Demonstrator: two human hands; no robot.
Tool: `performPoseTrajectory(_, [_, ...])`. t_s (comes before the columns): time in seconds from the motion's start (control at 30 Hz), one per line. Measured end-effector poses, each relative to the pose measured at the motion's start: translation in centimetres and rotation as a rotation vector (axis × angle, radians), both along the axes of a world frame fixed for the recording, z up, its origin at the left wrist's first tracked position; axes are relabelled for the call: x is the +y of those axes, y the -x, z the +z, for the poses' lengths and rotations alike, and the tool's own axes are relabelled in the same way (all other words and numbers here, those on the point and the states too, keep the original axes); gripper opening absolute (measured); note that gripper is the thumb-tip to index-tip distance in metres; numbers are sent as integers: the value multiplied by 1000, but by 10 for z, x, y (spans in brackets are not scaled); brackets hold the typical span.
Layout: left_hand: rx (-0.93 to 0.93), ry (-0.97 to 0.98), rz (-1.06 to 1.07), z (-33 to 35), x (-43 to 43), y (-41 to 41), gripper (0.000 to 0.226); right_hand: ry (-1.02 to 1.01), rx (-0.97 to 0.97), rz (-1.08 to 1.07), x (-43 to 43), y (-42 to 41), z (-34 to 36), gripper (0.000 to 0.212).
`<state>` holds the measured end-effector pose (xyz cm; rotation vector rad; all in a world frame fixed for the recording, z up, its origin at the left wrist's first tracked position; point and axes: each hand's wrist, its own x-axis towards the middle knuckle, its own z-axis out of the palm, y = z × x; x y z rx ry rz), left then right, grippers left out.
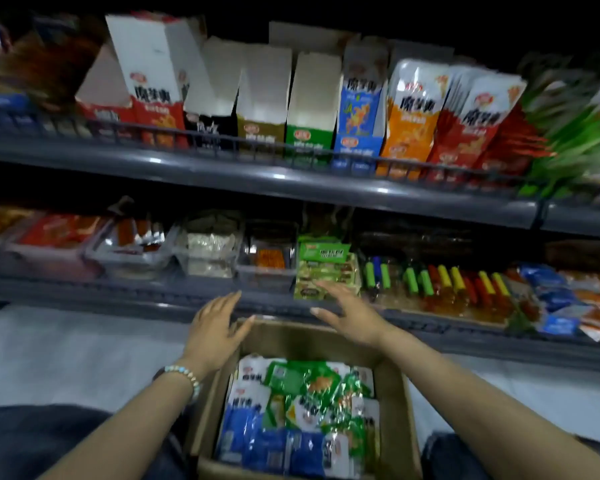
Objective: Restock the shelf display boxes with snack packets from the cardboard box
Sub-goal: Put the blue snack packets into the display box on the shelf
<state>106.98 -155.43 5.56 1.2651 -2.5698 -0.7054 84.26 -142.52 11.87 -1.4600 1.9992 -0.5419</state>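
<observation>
A brown cardboard box [397, 403] sits on the floor between my knees, filled with green and blue snack packets [302, 410]. My left hand [215, 327] hovers over the box's far left corner, fingers straight and empty. My right hand [347, 311] reaches toward the lower shelf edge, fingers spread, holding nothing. Just beyond it lies a green display box [326, 268] of packets on the lower shelf. On the upper shelf stand several tall display boxes: an empty-looking green one [310, 109], a blue one [359, 112] and a red one [153, 84].
The grey upper shelf rail [257, 174] runs across the view. Orange and red packets [440, 119] fill the upper shelf's right side. Clear trays [208, 244] and colourful stick snacks [447, 282] line the lower shelf. Pale floor shows left of the box.
</observation>
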Motion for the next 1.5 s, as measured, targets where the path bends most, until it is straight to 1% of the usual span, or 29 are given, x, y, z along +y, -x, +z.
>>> performPoseTrajectory(0.1, [-70, -58, 23, -26, 4, -16, 70, -114, -69, -34, 1, -15, -47, 61])
performPoseTrajectory(0.23, [-78, -144, 59, -46, 12, -34, 90, -234, -153, -48, 0, -34, -101, 59])
performPoseTrajectory(0.27, [-67, -153, 71, -51, 13, -37, 91, -258, -179, -57, 0, -39, -112, 58])
performPoseTrajectory(0.33, [-65, -163, 80, -64, 14, -43, 85, -301, -270, -104, -1, -49, -133, 56])
performPoseTrajectory(0.43, [-116, -220, 79, -84, 15, -48, 72, -368, -437, -241, -1, -65, -165, 54])
performPoseTrajectory(0.5, [-120, -271, 76, -97, 13, -52, 71, -403, -518, -308, 0, -77, -182, 54])
performPoseTrajectory(0.6, [-43, -394, 109, -111, 9, -58, 73, -419, -612, -370, -2, -89, -205, 51])
performPoseTrajectory(0.7, [11, -473, 104, -114, 9, -58, 58, -418, -693, -434, -8, -100, -221, 48])
performPoseTrajectory(0.73, [29, -489, 93, -114, 9, -57, 57, -416, -713, -456, -11, -103, -226, 49])
performPoseTrajectory(0.83, [90, -527, 91, -114, 9, -54, 59, -401, -773, -545, -22, -112, -238, 55])
performPoseTrajectory(0.9, [121, -541, 117, -115, 9, -53, 58, -387, -814, -621, -29, -119, -245, 68])
performPoseTrajectory(0.97, [142, -537, 134, -115, 10, -51, 52, -360, -857, -688, -36, -126, -250, 80])
performPoseTrajectory(1.03, [143, -527, 150, -117, 10, -50, 48, -318, -881, -724, -43, -133, -254, 84])
performPoseTrajectory(1.17, [153, -556, 189, -121, 10, -51, 47, -275, -863, -727, -59, -146, -260, 84])
performPoseTrajectory(1.3, [165, -595, 215, -120, 10, -50, 46, -251, -839, -760, -65, -149, -266, 78])
performPoseTrajectory(1.5, [180, -597, 215, -120, 11, -51, 46, -235, -769, -738, -70, -153, -282, 74])
